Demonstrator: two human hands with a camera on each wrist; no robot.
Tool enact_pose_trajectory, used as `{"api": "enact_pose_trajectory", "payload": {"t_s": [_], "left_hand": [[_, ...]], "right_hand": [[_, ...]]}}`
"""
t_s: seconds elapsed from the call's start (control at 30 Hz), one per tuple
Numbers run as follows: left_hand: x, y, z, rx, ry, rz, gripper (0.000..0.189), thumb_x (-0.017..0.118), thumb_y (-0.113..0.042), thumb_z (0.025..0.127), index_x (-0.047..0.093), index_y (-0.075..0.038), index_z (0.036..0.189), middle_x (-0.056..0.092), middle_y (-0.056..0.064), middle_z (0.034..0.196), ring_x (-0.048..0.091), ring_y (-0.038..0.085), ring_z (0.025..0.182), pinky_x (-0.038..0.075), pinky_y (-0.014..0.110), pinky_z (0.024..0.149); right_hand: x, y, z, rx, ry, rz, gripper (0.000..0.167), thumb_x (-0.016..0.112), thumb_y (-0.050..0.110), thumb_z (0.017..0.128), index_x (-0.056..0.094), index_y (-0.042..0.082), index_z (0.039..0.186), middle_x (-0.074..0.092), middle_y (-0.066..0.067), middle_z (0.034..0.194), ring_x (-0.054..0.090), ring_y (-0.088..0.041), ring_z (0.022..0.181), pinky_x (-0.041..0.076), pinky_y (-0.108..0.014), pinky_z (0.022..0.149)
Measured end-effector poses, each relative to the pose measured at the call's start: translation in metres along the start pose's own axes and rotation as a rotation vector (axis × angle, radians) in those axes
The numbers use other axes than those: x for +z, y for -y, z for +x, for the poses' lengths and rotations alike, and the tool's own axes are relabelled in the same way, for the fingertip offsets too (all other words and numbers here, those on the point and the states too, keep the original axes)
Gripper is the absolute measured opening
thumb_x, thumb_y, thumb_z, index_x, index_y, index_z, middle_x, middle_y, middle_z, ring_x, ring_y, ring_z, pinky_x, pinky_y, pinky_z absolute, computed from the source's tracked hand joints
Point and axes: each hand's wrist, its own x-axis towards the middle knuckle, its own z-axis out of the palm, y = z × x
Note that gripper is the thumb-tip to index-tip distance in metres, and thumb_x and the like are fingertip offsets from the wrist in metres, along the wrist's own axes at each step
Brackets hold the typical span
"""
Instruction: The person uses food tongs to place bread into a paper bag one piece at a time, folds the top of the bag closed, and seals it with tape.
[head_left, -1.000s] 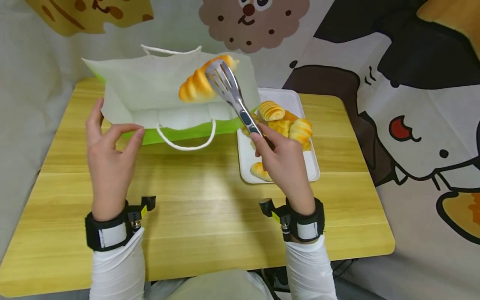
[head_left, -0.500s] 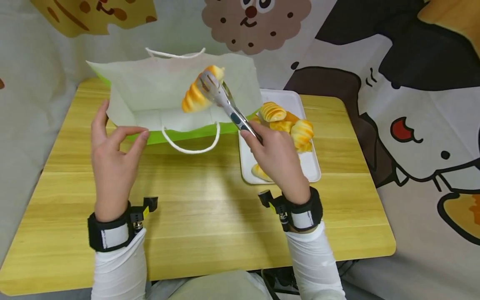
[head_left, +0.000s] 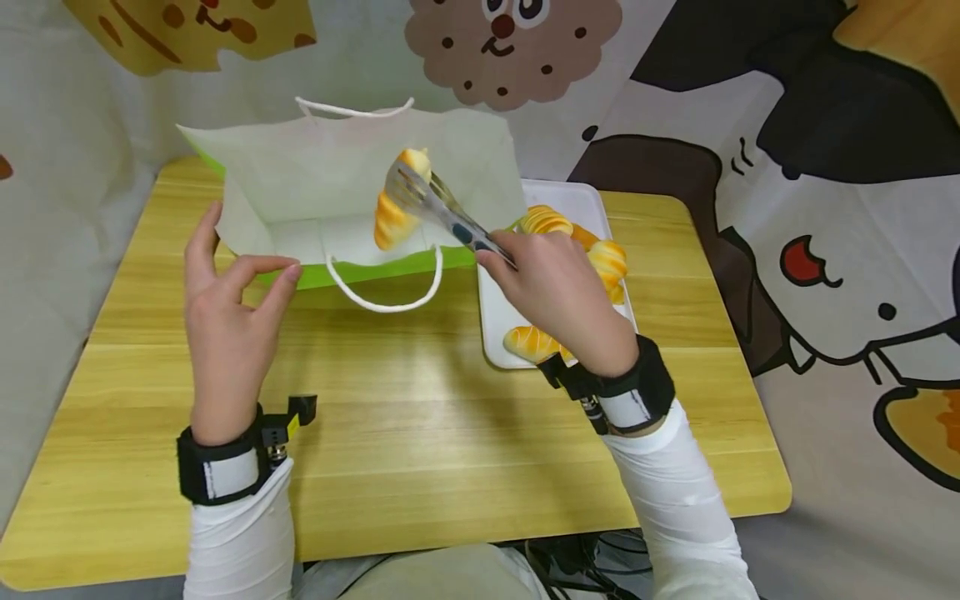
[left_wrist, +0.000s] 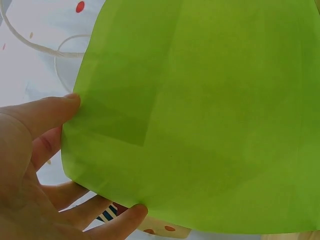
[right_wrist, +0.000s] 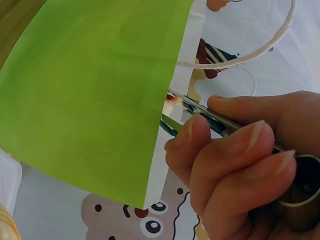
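A green paper bag point(head_left: 300, 183) with a white inside and white rope handles stands with its mouth spread. My left hand point(head_left: 228, 325) pinches the near left corner of its rim between thumb and fingers; the left wrist view shows the thumb at the bag's green edge point(left_wrist: 200, 125). My right hand point(head_left: 562, 292) grips metal food tongs point(head_left: 442, 212) with fingers curled round the handle. The tongs' tips hold a golden spiral bread roll point(head_left: 393, 225) in the bag's mouth. In the right wrist view, the bag's green side hides the tongs' far end.
A white tray point(head_left: 498, 333) right of the bag bears several bread rolls point(head_left: 609, 262), partly hidden by my right hand. Both stand on a yellow wooden table point(head_left: 405, 433). A cartoon-printed cloth point(head_left: 840, 217) hangs behind and to the right.
My right hand has turned and lowered the tongs with the bread roll, down and slightly left into the bag's mouth. My left hand keeps its hold on the rim.
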Motion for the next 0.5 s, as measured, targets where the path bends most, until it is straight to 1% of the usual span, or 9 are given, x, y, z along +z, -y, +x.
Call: {"api": "enact_pose_trajectory", "payload": {"t_s": [0.13, 0.33, 0.5], "left_hand": [[0.0, -0.002, 0.0, -0.003, 0.003, 0.008, 0.019, 0.076, -0.01, 0.089, 0.074, 0.007, 0.097, 0.034, 0.006, 0.161, 0.027, 0.022, 0.151, 0.023, 0.041, 0.123], [-0.001, -0.002, -0.001, -0.001, 0.002, 0.005, 0.02, 0.076, -0.011, 0.089, 0.074, 0.007, 0.096, 0.035, 0.006, 0.161, 0.028, 0.021, 0.15, 0.024, 0.041, 0.123], [0.0, -0.002, 0.0, -0.001, 0.002, 0.002, 0.02, 0.077, -0.013, 0.088, 0.075, 0.006, 0.096, 0.034, 0.006, 0.161, 0.028, 0.022, 0.15, 0.024, 0.042, 0.122]], "right_hand": [[-0.004, 0.003, 0.007, 0.029, 0.057, -0.012, 0.037, 0.056, 0.031, 0.103, 0.053, 0.01, 0.074, 0.035, -0.001, 0.061, 0.038, -0.019, 0.051, 0.027, -0.029, 0.051], [0.0, 0.007, 0.017, 0.086, 0.139, -0.021, 0.038, 0.055, 0.034, 0.103, 0.054, 0.011, 0.074, 0.04, -0.001, 0.064, 0.045, -0.021, 0.06, 0.032, -0.03, 0.056], [0.003, 0.009, 0.021, 0.092, 0.161, -0.032, 0.037, 0.056, 0.033, 0.103, 0.057, 0.01, 0.074, 0.042, -0.002, 0.065, 0.046, -0.022, 0.062, 0.034, -0.031, 0.058]]}}
